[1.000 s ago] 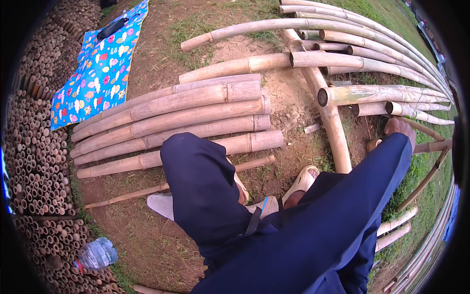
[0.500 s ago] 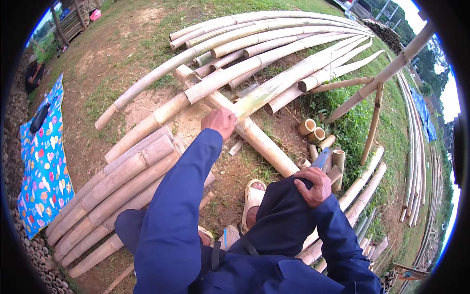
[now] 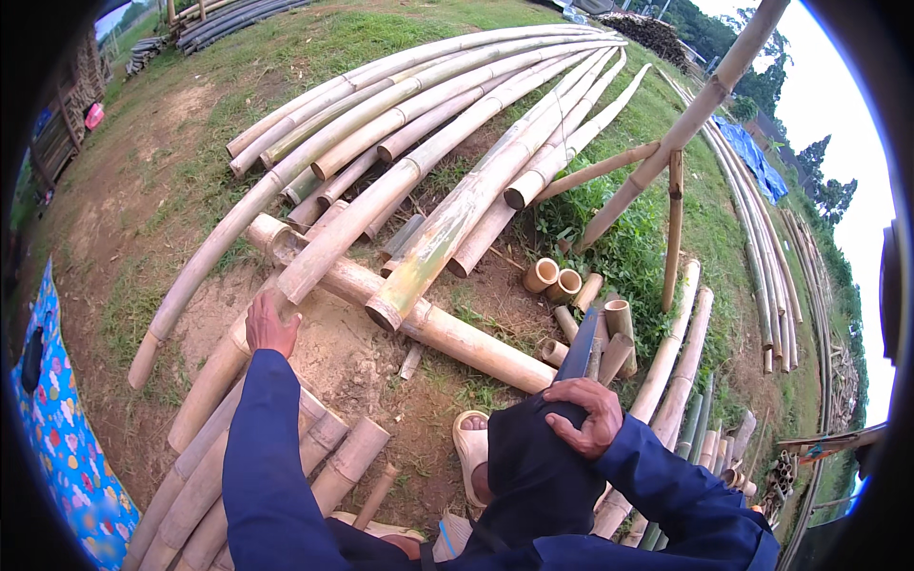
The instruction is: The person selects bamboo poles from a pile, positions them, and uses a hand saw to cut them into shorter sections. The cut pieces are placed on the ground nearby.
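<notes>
Two hands: left hand (image 3: 269,325) on bamboo pole (image 3: 224,366), right hand (image 3: 583,416) on knee (image 3: 533,447).

Bamboo poles (image 3: 419,181) were pale tan, one streaked green. Sleeves (image 3: 271,466) were navy blue. The cloth (image 3: 57,447) was blue with multicoloured floral print. The sandal (image 3: 469,447) was cream.

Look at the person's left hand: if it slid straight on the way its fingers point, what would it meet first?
The left hand already rests on a long bamboo pole; going on, it would probably meet the thick crossing bamboo log, though depth is unclear.
</notes>
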The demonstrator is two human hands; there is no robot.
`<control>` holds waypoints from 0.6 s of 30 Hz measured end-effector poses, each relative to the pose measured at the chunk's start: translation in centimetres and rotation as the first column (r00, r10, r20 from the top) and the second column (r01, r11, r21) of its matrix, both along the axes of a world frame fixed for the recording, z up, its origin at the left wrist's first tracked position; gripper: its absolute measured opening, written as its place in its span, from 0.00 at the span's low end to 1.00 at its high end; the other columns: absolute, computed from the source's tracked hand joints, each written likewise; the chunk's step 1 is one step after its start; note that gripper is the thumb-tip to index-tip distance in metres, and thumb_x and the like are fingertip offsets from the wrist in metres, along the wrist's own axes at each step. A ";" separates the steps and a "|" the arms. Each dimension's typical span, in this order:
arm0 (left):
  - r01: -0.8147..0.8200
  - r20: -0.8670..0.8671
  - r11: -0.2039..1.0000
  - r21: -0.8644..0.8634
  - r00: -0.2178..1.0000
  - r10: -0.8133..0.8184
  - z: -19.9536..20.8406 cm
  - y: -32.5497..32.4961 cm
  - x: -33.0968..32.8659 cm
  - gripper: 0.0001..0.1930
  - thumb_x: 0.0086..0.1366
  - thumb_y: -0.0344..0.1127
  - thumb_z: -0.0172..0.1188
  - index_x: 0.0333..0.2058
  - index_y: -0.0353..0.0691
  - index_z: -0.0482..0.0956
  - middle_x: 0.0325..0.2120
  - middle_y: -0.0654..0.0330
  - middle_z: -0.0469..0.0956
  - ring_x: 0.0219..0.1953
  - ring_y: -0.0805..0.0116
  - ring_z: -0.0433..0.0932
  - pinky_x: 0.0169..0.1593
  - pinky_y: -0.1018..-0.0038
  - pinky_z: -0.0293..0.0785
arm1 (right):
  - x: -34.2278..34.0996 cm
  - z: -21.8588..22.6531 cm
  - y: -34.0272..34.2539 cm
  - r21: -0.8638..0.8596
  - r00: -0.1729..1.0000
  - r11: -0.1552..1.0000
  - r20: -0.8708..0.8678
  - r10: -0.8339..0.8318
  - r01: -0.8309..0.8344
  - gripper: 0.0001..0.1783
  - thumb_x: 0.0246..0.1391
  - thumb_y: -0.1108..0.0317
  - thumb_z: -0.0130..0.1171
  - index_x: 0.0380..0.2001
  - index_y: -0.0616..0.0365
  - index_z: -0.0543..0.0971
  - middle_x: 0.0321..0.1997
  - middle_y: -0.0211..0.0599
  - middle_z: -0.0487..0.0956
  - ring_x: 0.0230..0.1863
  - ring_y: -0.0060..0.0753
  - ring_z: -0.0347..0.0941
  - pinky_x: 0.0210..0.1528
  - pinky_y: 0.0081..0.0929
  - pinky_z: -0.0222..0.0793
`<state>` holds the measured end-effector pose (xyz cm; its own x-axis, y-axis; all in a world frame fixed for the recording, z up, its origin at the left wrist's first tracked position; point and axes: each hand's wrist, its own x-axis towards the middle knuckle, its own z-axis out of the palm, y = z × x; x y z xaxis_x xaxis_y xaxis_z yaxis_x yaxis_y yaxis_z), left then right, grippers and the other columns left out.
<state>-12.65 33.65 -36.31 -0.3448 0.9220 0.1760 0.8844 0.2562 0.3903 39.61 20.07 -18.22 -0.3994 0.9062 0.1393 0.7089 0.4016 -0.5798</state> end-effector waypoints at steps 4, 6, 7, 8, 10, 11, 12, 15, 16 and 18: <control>-0.029 -0.025 0.999 -0.032 0.999 0.028 -2.3 2.7 -3.1 0.41 0.62 0.52 0.71 0.67 0.39 0.66 0.65 0.48 0.70 0.66 0.46 0.69 0.70 0.55 0.63 | -1.0 0.1 1.2 -0.023 0.999 1.000 0.045 0.012 -0.011 0.17 0.48 0.64 0.73 0.41 0.58 0.86 0.46 0.44 0.87 0.48 0.51 0.83 0.53 0.43 0.77; -0.031 -0.008 0.999 0.022 0.999 0.031 -3.4 3.8 -3.6 0.39 0.65 0.53 0.69 0.68 0.40 0.66 0.64 0.48 0.70 0.67 0.46 0.68 0.69 0.54 0.63 | -2.1 0.3 2.1 -0.033 0.996 0.999 0.080 0.041 -0.039 0.17 0.47 0.65 0.74 0.40 0.60 0.85 0.45 0.45 0.87 0.47 0.52 0.84 0.52 0.43 0.78; -0.046 -0.005 0.998 0.043 0.999 0.046 -3.8 3.8 -4.3 0.38 0.66 0.54 0.68 0.68 0.40 0.66 0.64 0.47 0.70 0.67 0.46 0.68 0.69 0.54 0.63 | -2.6 0.4 2.4 -0.035 0.996 0.999 0.082 0.038 -0.036 0.17 0.47 0.65 0.74 0.40 0.60 0.85 0.45 0.46 0.87 0.48 0.52 0.84 0.52 0.42 0.78; -0.056 0.021 0.993 0.102 0.998 0.054 -4.1 3.9 -5.0 0.36 0.68 0.55 0.64 0.68 0.41 0.66 0.64 0.47 0.71 0.67 0.46 0.67 0.69 0.53 0.62 | -2.9 0.3 2.5 -0.036 0.996 0.999 0.085 0.039 -0.036 0.17 0.47 0.65 0.73 0.40 0.61 0.85 0.44 0.46 0.87 0.48 0.52 0.84 0.53 0.42 0.78; -0.159 -0.041 0.964 0.212 0.984 0.171 -5.0 4.0 -7.9 0.35 0.68 0.54 0.65 0.67 0.41 0.67 0.63 0.48 0.71 0.67 0.46 0.68 0.69 0.53 0.62 | -3.8 0.4 2.8 -0.061 0.996 0.997 0.081 0.042 -0.037 0.16 0.46 0.67 0.73 0.39 0.62 0.85 0.44 0.47 0.86 0.49 0.54 0.84 0.54 0.43 0.78; -0.204 -0.072 0.942 0.267 0.970 0.231 -5.5 3.6 -9.7 0.35 0.68 0.53 0.65 0.66 0.40 0.67 0.63 0.48 0.72 0.67 0.46 0.68 0.69 0.53 0.62 | -4.0 0.4 2.9 -0.072 0.994 0.997 0.097 0.042 -0.035 0.16 0.46 0.67 0.73 0.39 0.62 0.85 0.44 0.47 0.86 0.49 0.54 0.83 0.55 0.43 0.78; -0.256 -0.092 0.929 0.268 0.953 0.289 -5.4 2.7 -11.8 0.35 0.68 0.53 0.66 0.66 0.40 0.67 0.63 0.47 0.72 0.66 0.46 0.68 0.69 0.53 0.62 | -3.9 0.1 3.0 -0.084 0.994 0.996 0.104 0.040 -0.031 0.16 0.46 0.67 0.72 0.39 0.62 0.84 0.44 0.47 0.86 0.49 0.54 0.83 0.55 0.43 0.77; -0.371 -0.089 0.893 0.255 0.911 0.404 -5.8 1.5 -16.0 0.35 0.67 0.52 0.67 0.65 0.40 0.68 0.62 0.47 0.71 0.66 0.45 0.68 0.68 0.53 0.63 | -4.4 0.3 2.9 -0.101 0.988 0.995 0.151 0.010 0.005 0.15 0.45 0.67 0.72 0.37 0.62 0.84 0.43 0.48 0.86 0.50 0.55 0.83 0.56 0.45 0.77; -0.415 -0.086 0.880 0.231 0.892 0.444 -6.2 0.9 -17.5 0.35 0.66 0.51 0.68 0.65 0.40 0.68 0.62 0.47 0.71 0.66 0.45 0.68 0.68 0.53 0.63 | -4.5 0.3 2.9 -0.102 0.987 0.995 0.160 0.014 0.003 0.15 0.45 0.67 0.72 0.37 0.62 0.84 0.43 0.48 0.86 0.49 0.55 0.83 0.55 0.45 0.77; -0.492 -0.075 0.849 0.190 0.855 0.513 -7.1 0.1 -19.9 0.36 0.65 0.50 0.69 0.65 0.41 0.67 0.63 0.47 0.70 0.66 0.45 0.68 0.69 0.53 0.62 | -4.9 0.1 3.3 -0.111 0.984 0.994 0.178 0.031 -0.011 0.16 0.46 0.65 0.72 0.37 0.61 0.84 0.43 0.47 0.86 0.48 0.54 0.83 0.54 0.44 0.76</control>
